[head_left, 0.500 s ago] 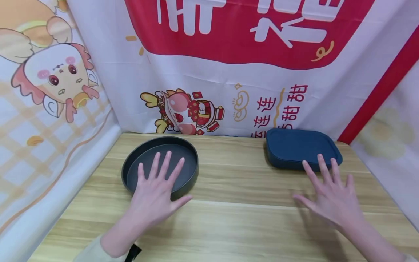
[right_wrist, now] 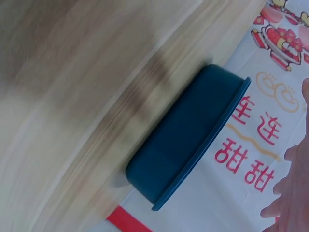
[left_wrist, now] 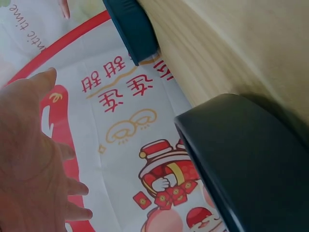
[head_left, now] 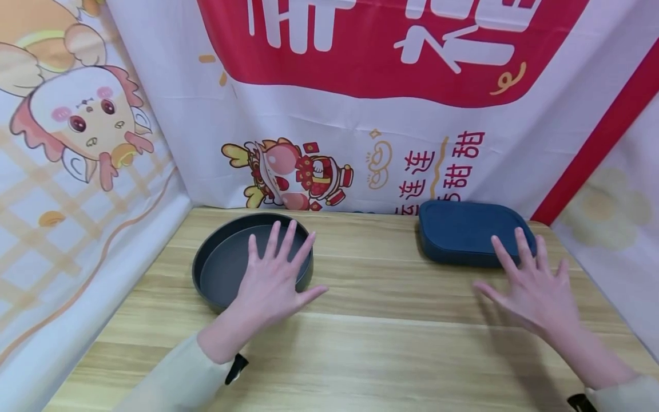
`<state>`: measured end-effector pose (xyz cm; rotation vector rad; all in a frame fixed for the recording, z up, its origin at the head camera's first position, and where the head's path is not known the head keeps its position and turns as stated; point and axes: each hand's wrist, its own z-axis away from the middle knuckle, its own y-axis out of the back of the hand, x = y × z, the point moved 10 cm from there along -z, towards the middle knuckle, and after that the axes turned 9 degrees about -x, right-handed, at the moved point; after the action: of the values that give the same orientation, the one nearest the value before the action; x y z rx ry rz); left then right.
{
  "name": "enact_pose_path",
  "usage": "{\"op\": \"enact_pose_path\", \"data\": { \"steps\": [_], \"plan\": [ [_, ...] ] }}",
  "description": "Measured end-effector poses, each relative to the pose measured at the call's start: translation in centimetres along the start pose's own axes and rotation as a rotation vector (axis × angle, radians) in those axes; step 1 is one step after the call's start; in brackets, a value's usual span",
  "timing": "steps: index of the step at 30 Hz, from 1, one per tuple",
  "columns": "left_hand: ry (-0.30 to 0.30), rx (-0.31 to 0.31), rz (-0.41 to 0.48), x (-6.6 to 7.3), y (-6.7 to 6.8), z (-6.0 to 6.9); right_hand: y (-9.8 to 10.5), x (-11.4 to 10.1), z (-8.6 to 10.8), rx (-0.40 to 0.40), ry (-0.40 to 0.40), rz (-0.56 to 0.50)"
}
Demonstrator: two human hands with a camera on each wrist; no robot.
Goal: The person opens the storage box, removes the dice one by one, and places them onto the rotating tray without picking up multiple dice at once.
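With fingers spread, my left hand (head_left: pixel 272 283) hovers over the right part of a round dark pan (head_left: pixel 221 274) on the table, holding nothing. In the left wrist view that hand (left_wrist: pixel 36 159) is at the left, apart from the pan (left_wrist: pixel 236 154). My right hand (head_left: pixel 538 292), also spread and holding nothing, is in the air in front of a blue lidded box (head_left: pixel 468 232); its fingertips overlap the box's near right corner in the head view. The right wrist view shows a gap between the box (right_wrist: pixel 186 135) and the hand (right_wrist: pixel 292 193).
The pan and box stand on a wood-grain table (head_left: pixel 370 274), far apart. Behind them hangs a white and red printed cloth (head_left: pixel 329 114). More printed cloth (head_left: pixel 118 200) closes the left side, and pale cloth (head_left: pixel 618 229) the right.
Both hands have moved to the right and slightly farther forward, fingers still spread. More of the left sleeve now shows. The pan and box stay in place.
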<state>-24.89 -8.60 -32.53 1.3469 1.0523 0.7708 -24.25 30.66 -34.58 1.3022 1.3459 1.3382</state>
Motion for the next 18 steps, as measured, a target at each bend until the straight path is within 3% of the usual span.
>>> {"op": "enact_pose_path", "data": {
  "steps": [8, 18],
  "plan": [
    [-0.018, -0.015, 0.034, 1.2, 0.4, -2.4, -0.7, 1.9, -1.9, -0.041, -0.043, -0.029],
    [-0.018, -0.029, 0.114, 3.3, -1.5, -5.1, -2.7, 4.8, -4.0, -0.092, -0.105, -0.085]
  ]
}}
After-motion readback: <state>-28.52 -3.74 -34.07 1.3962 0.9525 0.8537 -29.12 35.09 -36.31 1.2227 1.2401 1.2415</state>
